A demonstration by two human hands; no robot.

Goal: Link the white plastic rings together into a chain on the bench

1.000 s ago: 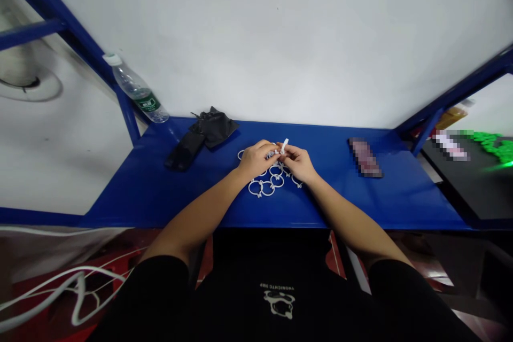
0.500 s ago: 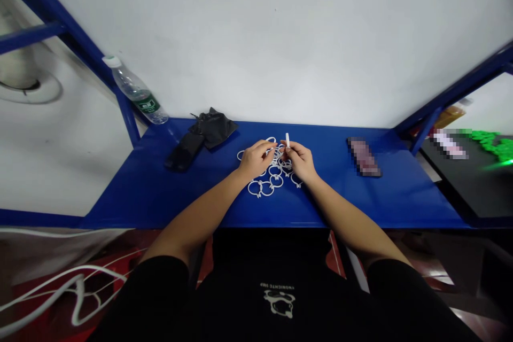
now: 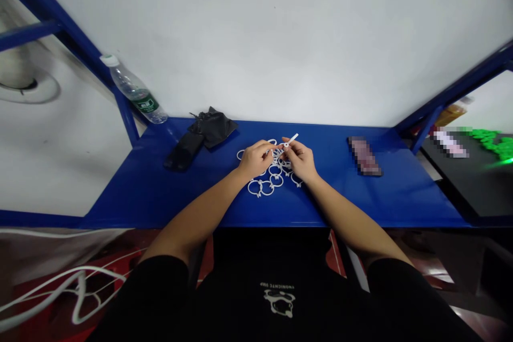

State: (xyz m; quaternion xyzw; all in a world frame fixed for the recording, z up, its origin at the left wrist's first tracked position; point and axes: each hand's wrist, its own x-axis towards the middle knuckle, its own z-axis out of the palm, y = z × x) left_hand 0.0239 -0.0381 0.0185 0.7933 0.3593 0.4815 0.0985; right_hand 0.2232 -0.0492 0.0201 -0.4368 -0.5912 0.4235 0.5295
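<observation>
My right hand (image 3: 301,160) is closed, thumb and fingertips pinching a white plastic strip (image 3: 294,139) that has a round, holed end. The strip points up and to the right. Close beside it, my left hand (image 3: 255,160) has its fingers pinched together; a small white bit shows at the fingertips, but I cannot make out what it is. Under and between both hands lies a heap of white plastic rings (image 3: 267,188) with small clasps, several of them linked. My hands hide part of the heap.
The rings lie on a blue table (image 3: 208,197) against a white wall. To the left are a black phone-like object (image 3: 184,152), a black pouch (image 3: 213,126) and a plastic bottle (image 3: 140,97) leaning back. At right lies a blurred-out phone (image 3: 364,156). Blue frame bars flank the table.
The white strip in my right hand has turned from upright to slanting right, and its holed end now shows. My left hand has barely moved, and the rings lie as before.
</observation>
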